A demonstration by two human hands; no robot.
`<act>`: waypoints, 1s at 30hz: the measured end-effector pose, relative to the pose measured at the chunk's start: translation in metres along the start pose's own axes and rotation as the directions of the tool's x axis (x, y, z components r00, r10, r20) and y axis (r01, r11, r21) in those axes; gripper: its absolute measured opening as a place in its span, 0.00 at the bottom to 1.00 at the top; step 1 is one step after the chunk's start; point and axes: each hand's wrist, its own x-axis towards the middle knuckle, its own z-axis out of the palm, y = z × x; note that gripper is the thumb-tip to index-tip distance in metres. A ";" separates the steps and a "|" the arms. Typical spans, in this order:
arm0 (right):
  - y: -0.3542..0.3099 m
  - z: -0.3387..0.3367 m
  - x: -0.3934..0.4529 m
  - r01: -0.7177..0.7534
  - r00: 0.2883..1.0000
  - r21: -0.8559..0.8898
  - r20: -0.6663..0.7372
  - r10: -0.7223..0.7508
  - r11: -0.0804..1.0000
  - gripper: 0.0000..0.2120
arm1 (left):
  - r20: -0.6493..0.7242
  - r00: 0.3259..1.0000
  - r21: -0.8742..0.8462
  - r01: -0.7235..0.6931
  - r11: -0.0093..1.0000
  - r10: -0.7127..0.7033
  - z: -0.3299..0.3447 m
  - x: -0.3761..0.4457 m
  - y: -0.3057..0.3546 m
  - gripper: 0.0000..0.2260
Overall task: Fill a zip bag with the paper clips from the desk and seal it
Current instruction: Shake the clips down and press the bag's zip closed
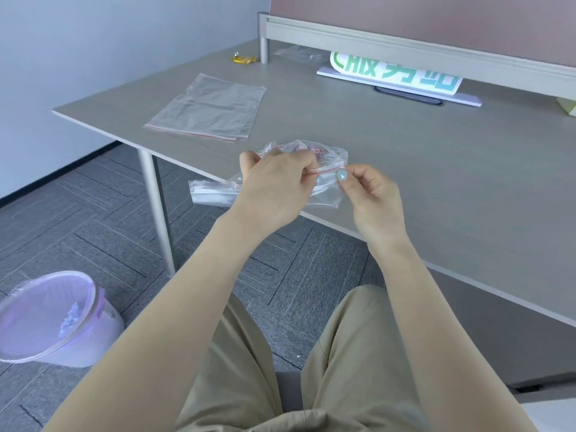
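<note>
I hold a small clear zip bag (324, 157) with a red seal line above the desk's front edge. My left hand (277, 185) pinches the seal strip at its left part, thumb and fingers closed on it. My right hand (367, 188) pinches the same strip at its right end. Reddish paper clips (314, 150) show faintly through the crumpled plastic near the top of the bag. Another small zip bag (215, 191) lies flat at the desk edge, partly hidden behind my left hand.
A stack of larger clear zip bags (205, 110) lies on the grey desk (436, 157) to the left. A green-lettered sign (396, 73) stands at the back, a yellow item (243, 59) at the far corner. A lilac-lined waste bin (53, 316) sits on the floor, left.
</note>
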 end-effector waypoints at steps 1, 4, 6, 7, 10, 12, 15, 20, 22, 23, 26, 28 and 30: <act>0.002 0.000 0.001 -0.006 1.000 -0.003 -0.015 0.006 1.000 0.05 | 0.001 1.000 0.022 -0.008 1.000 0.008 -0.002 0.000 -0.002 0.07; 0.008 0.003 0.005 -0.031 0.997 -0.015 -0.072 0.030 0.999 0.03 | 0.026 1.000 0.035 0.012 0.999 -0.013 -0.008 0.002 -0.008 0.06; 0.010 0.004 0.008 -0.054 0.992 -0.014 -0.117 0.052 0.998 0.03 | 0.065 0.996 0.009 0.052 0.999 -0.052 -0.014 0.004 -0.014 0.06; 0.011 0.003 0.011 -0.060 0.989 -0.014 -0.136 0.058 0.998 0.03 | 0.083 0.994 0.003 0.069 0.998 -0.069 -0.017 0.005 -0.017 0.06; 0.015 -0.001 0.017 -0.065 0.982 -0.023 -0.181 0.060 0.998 0.03 | 0.092 0.990 0.036 0.108 0.993 -0.111 -0.027 0.006 -0.030 0.06; 0.019 -0.001 0.019 -0.068 0.980 -0.029 -0.190 0.061 0.997 0.03 | 0.086 0.987 0.051 0.130 0.990 -0.134 -0.031 0.005 -0.037 0.06; 0.025 0.001 0.020 -0.083 0.976 -0.040 -0.203 0.073 0.996 0.03 | 0.095 0.979 0.072 0.171 0.983 -0.178 -0.036 0.002 -0.048 0.06; 0.035 -0.002 0.026 -0.130 0.964 -0.040 -0.237 0.117 0.991 0.06 | 0.044 0.965 0.063 0.254 0.965 -0.257 -0.044 -0.009 -0.066 0.06; 0.036 -0.001 0.028 -0.137 0.965 -0.045 -0.234 0.123 0.990 0.06 | 0.019 0.958 0.048 0.285 0.957 -0.287 -0.047 -0.012 -0.069 0.06; 0.036 0.000 0.029 -0.135 0.965 -0.044 -0.234 0.121 0.990 0.06 | 0.004 0.954 0.036 0.301 0.953 -0.301 -0.048 -0.013 -0.070 0.06; 0.034 0.001 0.032 -0.127 0.965 -0.034 -0.236 0.115 0.991 0.06 | -0.014 0.943 -0.024 0.333 0.943 -0.333 -0.052 -0.012 -0.072 0.06; 0.033 0.001 0.033 -0.130 0.962 -0.022 -0.244 0.120 0.991 0.06 | -0.023 0.934 -0.102 0.354 0.930 -0.358 -0.052 -0.012 -0.074 0.08; 0.033 0.000 0.033 -0.133 0.959 -0.013 -0.255 0.125 0.991 0.06 | -0.041 0.922 -0.169 0.373 0.912 -0.384 -0.050 -0.011 -0.076 0.10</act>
